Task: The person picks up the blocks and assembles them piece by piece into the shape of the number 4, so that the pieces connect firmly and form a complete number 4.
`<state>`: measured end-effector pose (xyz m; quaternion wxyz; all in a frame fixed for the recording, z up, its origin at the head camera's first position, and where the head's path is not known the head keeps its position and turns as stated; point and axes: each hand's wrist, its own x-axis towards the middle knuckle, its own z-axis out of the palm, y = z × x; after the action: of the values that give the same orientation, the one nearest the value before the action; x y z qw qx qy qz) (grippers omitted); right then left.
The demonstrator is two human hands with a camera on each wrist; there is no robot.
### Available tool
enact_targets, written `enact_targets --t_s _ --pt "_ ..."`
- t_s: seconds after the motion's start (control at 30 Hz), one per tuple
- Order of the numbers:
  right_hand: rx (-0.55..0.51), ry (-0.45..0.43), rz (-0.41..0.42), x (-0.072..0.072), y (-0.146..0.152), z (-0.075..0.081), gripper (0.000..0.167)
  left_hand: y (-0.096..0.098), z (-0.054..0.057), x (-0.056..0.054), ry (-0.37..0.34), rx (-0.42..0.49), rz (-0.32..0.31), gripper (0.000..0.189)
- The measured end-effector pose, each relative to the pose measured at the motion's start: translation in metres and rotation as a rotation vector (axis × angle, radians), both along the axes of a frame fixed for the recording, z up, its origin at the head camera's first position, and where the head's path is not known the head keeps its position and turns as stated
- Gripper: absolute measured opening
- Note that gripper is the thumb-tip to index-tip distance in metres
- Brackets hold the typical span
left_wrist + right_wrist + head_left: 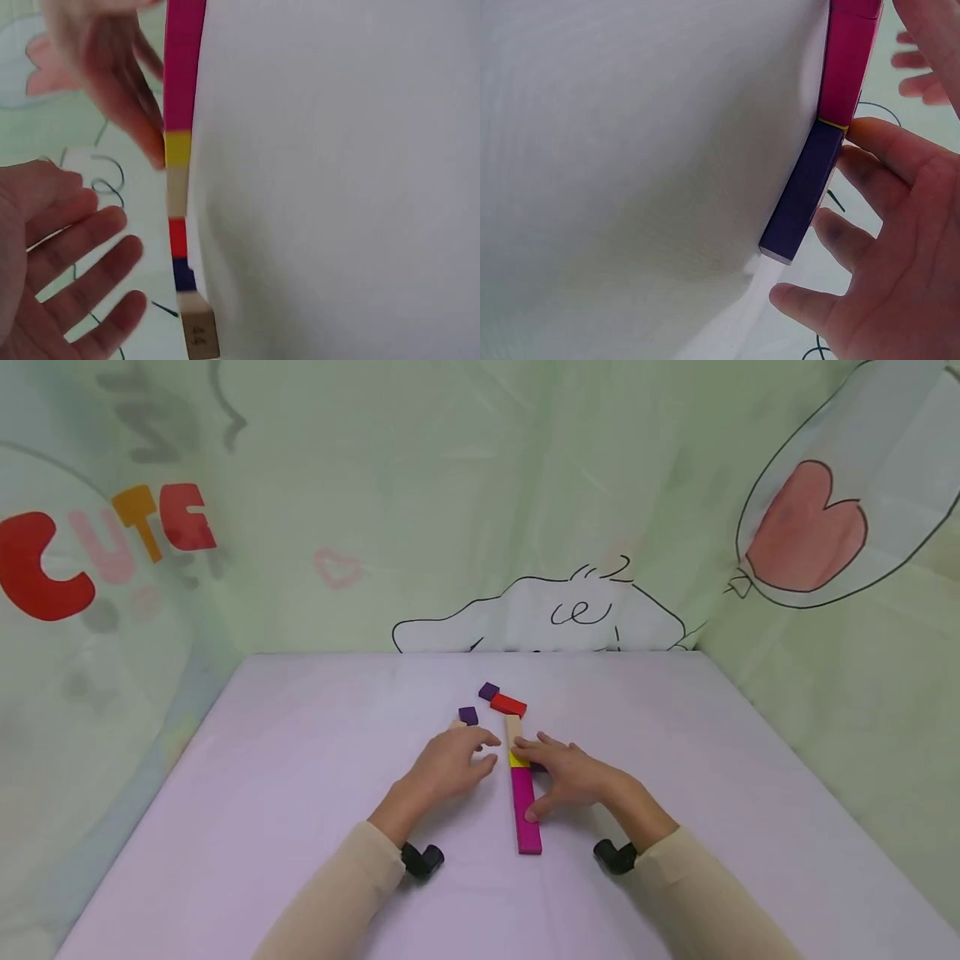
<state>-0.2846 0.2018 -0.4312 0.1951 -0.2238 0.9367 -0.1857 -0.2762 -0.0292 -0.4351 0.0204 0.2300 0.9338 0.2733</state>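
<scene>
A line of blocks lies on the table: a magenta bar (527, 818) nearest me, then a yellow block (519, 760) and a plain wooden block (513, 727). My right hand (576, 777) rests along the line's right side, thumb on the magenta bar and a fingertip at the yellow block. Partly hidden beneath that hand is a dark purple bar (799, 195), which slants away from the magenta one. My left hand (453, 762) hovers left of the line with its fingers loosely spread, holding nothing. Just beyond it are a purple block (468, 716) and a mostly covered wooden piece.
Past the line's far end, a red block (508, 704) lies at a slant, with another purple block (489, 691) at its far left corner. A wooden block marked 44 (199, 336) shows in the left wrist view. A printed curtain (465, 510) hangs behind the table.
</scene>
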Motion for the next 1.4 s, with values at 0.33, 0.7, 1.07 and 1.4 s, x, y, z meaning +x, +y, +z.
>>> enact_targets --t_s 0.33,0.7,1.07,1.4 --pt "0.001 0.000 -0.010 0.002 0.000 0.002 0.100 0.006 0.000 -0.058 0.073 0.144 0.130 0.024" --pt "0.004 0.003 -0.021 0.006 0.002 0.001 0.098 0.020 -0.007 -0.096 -0.057 0.250 0.108 0.027" --pt "0.003 0.002 -0.023 0.008 0.000 0.004 0.097 0.027 -0.011 -0.116 -0.097 0.164 0.036 0.038" --pt "-0.023 -0.003 -0.031 0.013 -0.005 0.005 0.095 0.031 -0.015 -0.116 -0.070 0.077 0.046 0.034"
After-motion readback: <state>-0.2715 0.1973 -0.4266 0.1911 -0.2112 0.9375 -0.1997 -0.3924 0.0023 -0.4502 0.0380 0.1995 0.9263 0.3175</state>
